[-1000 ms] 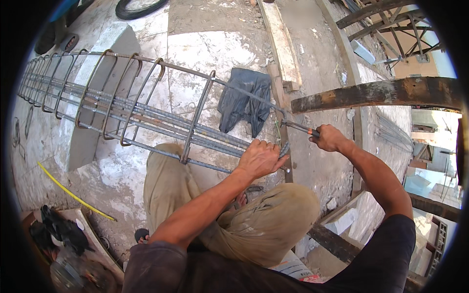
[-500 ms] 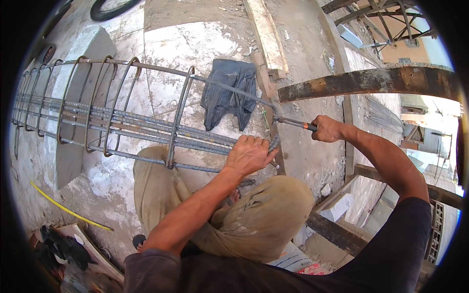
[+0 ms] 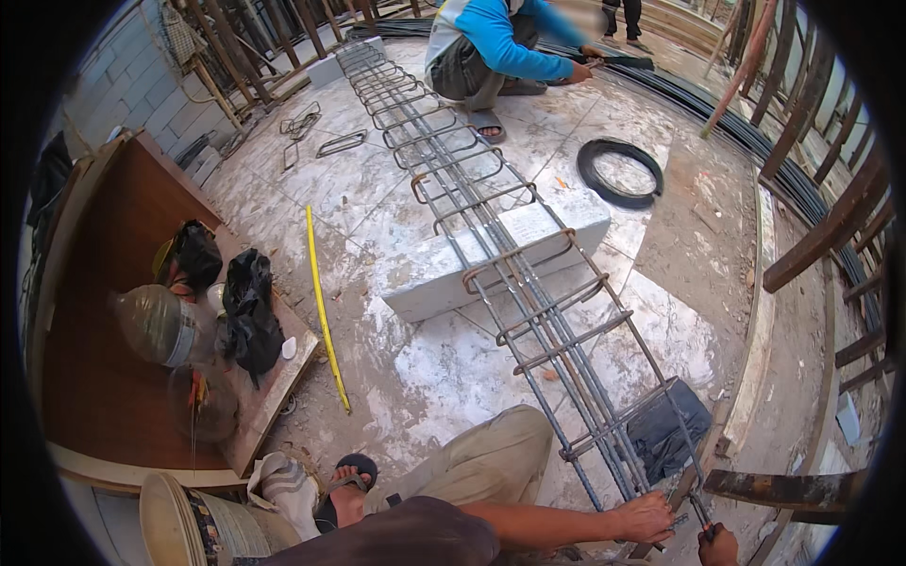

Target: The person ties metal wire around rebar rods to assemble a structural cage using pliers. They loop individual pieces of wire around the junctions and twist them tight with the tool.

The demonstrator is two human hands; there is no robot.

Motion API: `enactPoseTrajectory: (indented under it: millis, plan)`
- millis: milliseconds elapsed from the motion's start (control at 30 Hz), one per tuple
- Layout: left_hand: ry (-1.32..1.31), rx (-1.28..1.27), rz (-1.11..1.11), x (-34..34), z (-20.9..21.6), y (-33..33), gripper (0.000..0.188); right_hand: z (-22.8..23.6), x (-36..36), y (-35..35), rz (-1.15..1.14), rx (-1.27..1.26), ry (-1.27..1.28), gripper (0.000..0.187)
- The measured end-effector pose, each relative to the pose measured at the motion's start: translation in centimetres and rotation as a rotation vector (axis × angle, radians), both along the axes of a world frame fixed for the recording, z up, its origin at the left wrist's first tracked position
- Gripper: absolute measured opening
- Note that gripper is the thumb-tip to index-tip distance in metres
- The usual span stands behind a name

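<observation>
A long cage of ribbed steel rebar [image 3: 578, 380] with bent square stirrups [image 3: 533, 360] runs from the far top to the lower right. My left hand [image 3: 645, 517] closes round the near ends of its bars. To its right, my right hand [image 3: 719, 547] grips the dark handle of a rebar bending wrench [image 3: 699, 512], partly cut off by the lower edge. The wrench's head meets the end of the cage's right-hand bar; its exact hold is too small to make out. A black plastic bag [image 3: 675, 426] lies under the near end.
A pale block [image 3: 500, 255] props the cage. Beyond crouches a co-worker in blue sleeves [image 3: 521, 47], near a black coil [image 3: 587, 170]. A yellow strip [image 3: 322, 311], a wooden cabinet [image 3: 104, 377] with bags and jugs, and a bucket [image 3: 165, 524] are left. A dark beam [image 3: 783, 489] juts in at right.
My view has swung left and up along the cage, bringing the co-worker and cabinet into sight. Both hands now appear at the lower right, still on the rebar and wrench.
</observation>
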State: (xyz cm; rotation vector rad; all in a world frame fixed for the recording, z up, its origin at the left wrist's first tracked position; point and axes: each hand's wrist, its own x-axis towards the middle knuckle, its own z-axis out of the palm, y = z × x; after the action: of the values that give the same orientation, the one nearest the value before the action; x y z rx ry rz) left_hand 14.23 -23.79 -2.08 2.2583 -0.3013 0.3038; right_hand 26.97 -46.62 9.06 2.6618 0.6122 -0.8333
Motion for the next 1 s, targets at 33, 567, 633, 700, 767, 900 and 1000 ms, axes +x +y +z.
enactPoseTrajectory:
  millis: [33, 567, 633, 700, 767, 900, 1000]
  plan:
    - [0.01, -0.022, 0.022, -0.4, -0.2, 0.3, 0.043, 0.1, -1.0, 1.1, 0.05, -0.049, 0.009, 0.043]
    - [0.001, 0.069, 0.007, 1.4, -1.9, -0.3, 0.046, 0.1, -4.3, 1.9, -0.031, 0.166, -0.143, 0.044]
    - [0.059, 0.123, -0.013, 1.4, -1.5, -0.1, 0.046, -0.4, -4.9, 2.0, -0.023, 0.138, -0.226, 0.045]
    - [0.052, 0.128, -0.001, 1.4, -1.8, -0.1, 0.046, -1.0, -4.9, 2.0, -0.01, 0.111, -0.309, 0.045]
    - [0.047, 0.131, 0.004, 1.4, -1.5, -0.1, 0.046, -1.5, -4.3, 1.5, -0.004, 0.072, -0.23, 0.045]
    - [-0.006, 0.118, 0.041, 1.2, -2.0, 0.0, 0.047, -2.8, -3.7, 0.4, 0.031, 0.134, -0.151, 0.045]
    - [0.018, 0.164, -0.003, 1.5, -1.6, -0.1, 0.049, -2.7, -4.1, -0.2, 0.032, 0.165, -0.281, 0.044]
